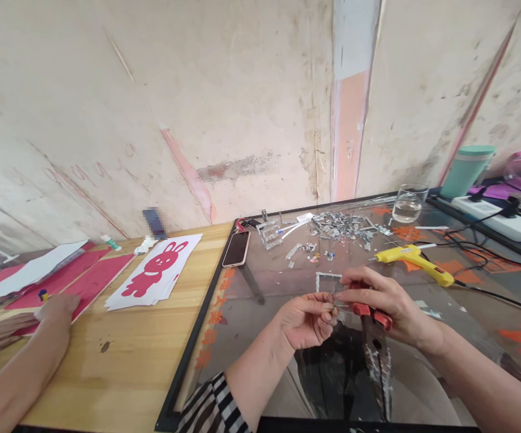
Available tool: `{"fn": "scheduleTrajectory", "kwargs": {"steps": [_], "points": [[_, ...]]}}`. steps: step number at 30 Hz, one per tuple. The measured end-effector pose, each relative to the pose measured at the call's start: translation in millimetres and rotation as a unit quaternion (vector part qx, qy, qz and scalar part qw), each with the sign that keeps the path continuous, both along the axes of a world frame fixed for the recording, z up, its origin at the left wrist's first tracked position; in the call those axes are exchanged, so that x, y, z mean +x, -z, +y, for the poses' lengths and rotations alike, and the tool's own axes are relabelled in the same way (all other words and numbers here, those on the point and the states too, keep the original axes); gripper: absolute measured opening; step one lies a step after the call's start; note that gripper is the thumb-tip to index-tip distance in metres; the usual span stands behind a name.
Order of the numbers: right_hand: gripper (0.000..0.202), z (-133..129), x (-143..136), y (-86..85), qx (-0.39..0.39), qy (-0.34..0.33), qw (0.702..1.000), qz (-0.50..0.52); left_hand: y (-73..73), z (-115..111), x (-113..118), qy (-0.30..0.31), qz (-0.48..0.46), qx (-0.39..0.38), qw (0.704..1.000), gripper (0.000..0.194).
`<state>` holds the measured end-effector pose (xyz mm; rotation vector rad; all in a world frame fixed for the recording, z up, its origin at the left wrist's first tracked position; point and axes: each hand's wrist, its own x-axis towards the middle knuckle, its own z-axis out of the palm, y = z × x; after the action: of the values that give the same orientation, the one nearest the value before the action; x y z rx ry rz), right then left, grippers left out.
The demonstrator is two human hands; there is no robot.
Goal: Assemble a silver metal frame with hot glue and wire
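Observation:
My left hand (pixel 312 319) pinches a small, thin metal piece between thumb and fingertips. From the right, my right hand (pixel 387 304) meets it, its fingertips closed at the same small piece, whose exact shape is mostly hidden. Below the right hand's fingers show the red parts of a pliers-like tool (pixel 382 319); whether the palm grips it I cannot tell. Just beyond the fingertips is a pale, right-angled metal strip (pixel 328 275). Farther back, a heap of small silvery metal pieces (pixel 344 227) lies on the dark glass tabletop (pixel 278 331).
A yellow glue gun (pixel 416 263) with a black cord lies right, near a glass of water (pixel 409 204), a green cup (pixel 470 168) and a power strip (pixel 499 219). Left are a phone (pixel 236 249), rabbit-printed sheets (pixel 154 273) and another person's hands (pixel 57 310) on red paper (pixel 100 276).

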<state>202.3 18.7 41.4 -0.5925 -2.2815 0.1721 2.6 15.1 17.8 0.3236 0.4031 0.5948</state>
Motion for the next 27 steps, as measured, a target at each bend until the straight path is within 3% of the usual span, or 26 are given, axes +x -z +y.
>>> {"fn": "scheduleTrajectory", "kwargs": {"steps": [6, 12, 16, 21, 24, 27], "points": [[0.022, -3, 1, -2.9, -0.038, -0.009, 0.999, -0.025, 2.1, 0, 0, 0.018, 0.002, 0.029, 0.999, 0.021], [0.013, -5, -1, -5.9, -0.055, -0.001, 0.997, -0.046, -3.9, -1, 1, -0.021, 0.105, 0.134, 0.985, 0.022], [0.015, -4, -4, -3.7, -0.090, 0.027, 0.995, -0.042, -11.1, -3, 3, -0.085, 0.201, 0.220, 0.951, 0.028], [0.010, -4, -12, -3.4, -0.199, 0.041, 0.979, 0.012, -18.1, -8, 7, -0.145, 0.310, 0.335, 0.878, 0.025], [0.012, -3, -15, -2.0, -0.276, 0.056, 0.958, 0.045, -19.9, -9, 9, -0.156, 0.354, 0.384, 0.838, 0.019], [0.021, -1, -17, 2.1, -0.365, 0.080, 0.925, 0.068, -17.9, -8, 9, -0.165, 0.364, 0.399, 0.825, 0.014]]}}
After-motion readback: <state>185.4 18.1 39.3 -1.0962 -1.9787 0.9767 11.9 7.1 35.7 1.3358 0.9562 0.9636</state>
